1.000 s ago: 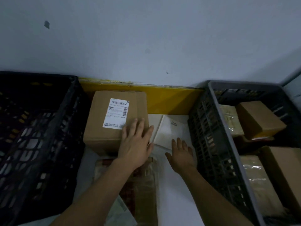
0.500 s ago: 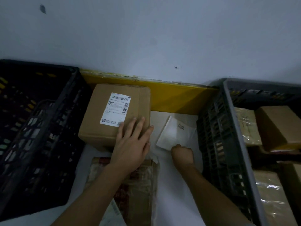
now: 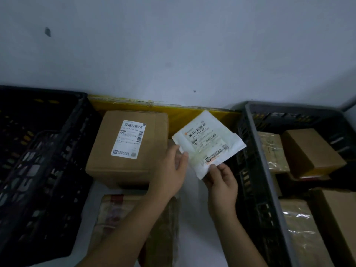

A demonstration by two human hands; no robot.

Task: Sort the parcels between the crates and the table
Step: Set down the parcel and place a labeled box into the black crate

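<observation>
we see the two crates flanking the desk (image 3: 194, 237): the dark left crate (image 3: 44, 170), the right crate (image 3: 256, 170) holding boxes. between them sits the labelled cardboard box (image 3: 127, 147). a moment ago the white mailer (image 3: 209, 143) lay flat on the desk; now it is lifted, label up, so we judge it is being read for sorting. our right hand (image 3: 221, 182) pinches its near corner, our left hand (image 3: 171, 170) pinches its left edge.
</observation>
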